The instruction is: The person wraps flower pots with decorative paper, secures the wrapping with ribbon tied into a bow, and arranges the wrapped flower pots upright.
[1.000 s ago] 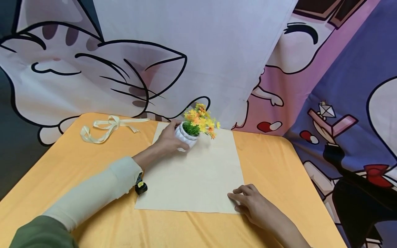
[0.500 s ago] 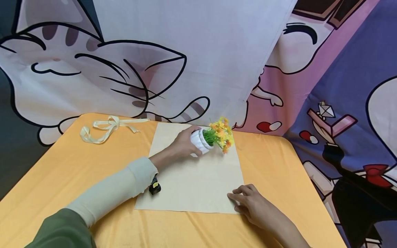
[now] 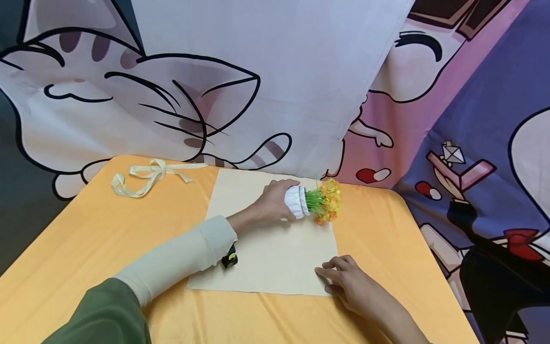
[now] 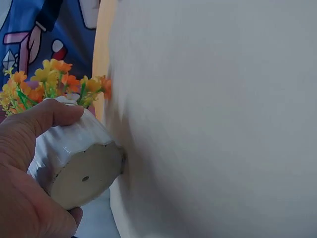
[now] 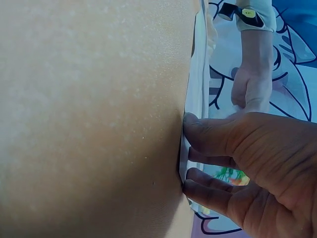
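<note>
My left hand [image 3: 275,203] grips a white flower pot [image 3: 296,202] tipped on its side above the sheet of paper. Its yellow and orange flowers [image 3: 329,200] on green stems point to the right. In the left wrist view the pot's pale base [image 4: 85,178] faces the camera, with a small hole in it, and the thumb and fingers curve round the wall. Under the pot lies the cream paper [image 3: 266,258], flat on the table. At its near right corner rests my right hand [image 3: 350,284]; the right wrist view shows the thumb and fingertips [image 5: 195,191] touching the paper's edge.
A cream ribbon [image 3: 156,172] tied in a bow lies at the back left of the table. The yellow tablecloth [image 3: 382,229] surrounds the paper. Behind the table hangs a cloth [image 3: 301,86] with cartoon figures, and a second printed cloth [image 3: 481,119] is at the right.
My left hand has moved to the right across the paper with the flower pot. The pot has tipped further, so its flowers now point right. My right hand has stayed in place.
</note>
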The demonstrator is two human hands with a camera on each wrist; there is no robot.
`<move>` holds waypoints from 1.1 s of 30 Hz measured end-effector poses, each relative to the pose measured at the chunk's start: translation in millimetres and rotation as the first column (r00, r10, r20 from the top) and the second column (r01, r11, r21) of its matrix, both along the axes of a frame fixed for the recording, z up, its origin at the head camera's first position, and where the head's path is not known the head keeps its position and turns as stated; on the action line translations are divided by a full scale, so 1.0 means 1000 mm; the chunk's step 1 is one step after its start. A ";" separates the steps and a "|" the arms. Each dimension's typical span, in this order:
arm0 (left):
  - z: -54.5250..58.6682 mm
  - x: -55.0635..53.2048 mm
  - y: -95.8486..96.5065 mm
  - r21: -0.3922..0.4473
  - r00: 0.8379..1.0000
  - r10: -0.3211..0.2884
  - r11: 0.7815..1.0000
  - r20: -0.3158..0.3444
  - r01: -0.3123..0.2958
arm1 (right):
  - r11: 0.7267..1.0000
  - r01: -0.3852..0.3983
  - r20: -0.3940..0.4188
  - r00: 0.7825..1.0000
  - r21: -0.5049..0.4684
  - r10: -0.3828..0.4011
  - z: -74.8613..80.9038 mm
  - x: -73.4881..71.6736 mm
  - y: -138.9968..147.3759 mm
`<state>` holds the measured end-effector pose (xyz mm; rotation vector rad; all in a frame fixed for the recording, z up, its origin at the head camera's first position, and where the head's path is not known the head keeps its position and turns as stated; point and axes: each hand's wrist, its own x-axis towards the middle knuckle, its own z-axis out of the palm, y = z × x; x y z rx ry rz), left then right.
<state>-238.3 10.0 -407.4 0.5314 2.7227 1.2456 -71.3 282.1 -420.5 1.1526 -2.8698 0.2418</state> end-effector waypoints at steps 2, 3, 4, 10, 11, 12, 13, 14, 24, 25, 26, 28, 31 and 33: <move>0.001 0.000 0.006 -0.008 1.000 -0.011 1.000 -0.004 0.011 | 1.000 -0.006 -0.007 1.000 -0.005 0.006 0.000 0.000 0.000; 0.002 -0.001 0.009 -0.012 1.000 -0.018 1.000 -0.007 0.017 | 1.000 -0.008 -0.008 1.000 -0.007 0.008 -0.001 0.000 0.001; 0.001 -0.001 0.012 -0.022 1.000 -0.025 0.999 -0.013 0.025 | 1.000 -0.009 -0.009 1.000 -0.010 0.009 -0.001 0.000 0.001; 0.002 -0.005 0.025 -0.138 0.992 -0.104 0.986 -0.069 0.093 | 1.000 -0.015 -0.018 1.000 -0.023 0.015 -0.002 0.001 0.001; 0.003 -0.004 0.027 -0.160 0.990 -0.119 0.982 -0.078 0.105 | 1.000 -0.015 -0.018 1.000 -0.025 0.015 -0.002 0.001 0.001; 0.003 -0.004 0.028 -0.183 0.987 -0.132 0.977 -0.088 0.114 | 1.000 -0.014 -0.019 1.000 -0.026 0.013 -0.002 0.001 0.001; 0.003 -0.004 0.029 -0.202 0.985 -0.145 0.972 -0.096 0.124 | 1.000 -0.013 -0.016 1.000 -0.027 0.012 -0.002 0.001 0.001; 0.003 -0.003 0.030 -0.222 0.982 -0.159 0.966 -0.105 0.132 | 1.000 -0.012 -0.017 1.000 -0.028 0.012 -0.002 0.001 0.001; 0.002 0.004 0.035 -0.293 0.973 -0.193 0.944 -0.128 0.149 | 0.999 -0.015 -0.029 0.999 -0.036 0.014 -0.003 0.001 0.002; 0.002 0.005 0.035 -0.287 0.974 -0.189 0.947 -0.126 0.147 | 0.999 -0.012 -0.026 1.000 -0.036 0.011 -0.003 0.001 0.002; 0.002 0.005 0.034 -0.281 0.975 -0.184 0.949 -0.123 0.144 | 0.999 -0.008 -0.024 1.000 -0.036 0.007 -0.003 0.001 0.002; 0.001 0.007 0.033 -0.253 0.979 -0.174 0.957 -0.106 0.143 | 0.999 -0.003 -0.020 1.000 -0.037 0.003 -0.003 0.001 0.002; -0.001 0.007 0.031 -0.197 0.985 -0.153 0.971 -0.079 0.135 | 0.999 0.004 -0.010 1.000 -0.041 -0.004 -0.003 0.001 0.002; -0.004 0.006 0.028 -0.160 0.988 -0.139 0.979 -0.062 0.128 | 0.999 0.006 -0.011 1.000 -0.046 -0.007 -0.003 0.001 0.003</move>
